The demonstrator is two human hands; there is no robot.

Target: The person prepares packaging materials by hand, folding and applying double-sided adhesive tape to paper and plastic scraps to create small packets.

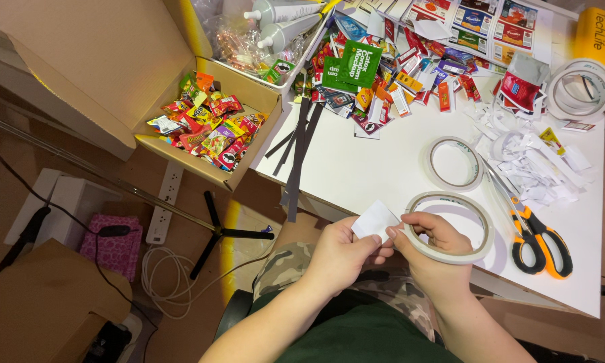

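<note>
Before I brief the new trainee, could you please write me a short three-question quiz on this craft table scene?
1. True or false: the right hand holds a roll of tape.
2. What does the left hand pinch? A) scissors B) a small white paper piece C) a candy
3. Where do the orange-handled scissors lie relative to the held roll?

Key: 1. True. 2. B. 3. On the white table, just right of the roll in the picture.

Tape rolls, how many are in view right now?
3. One tape roll in the right hand, one flat on the table, one thicker roll at the far right; scraps may hide others.
</note>
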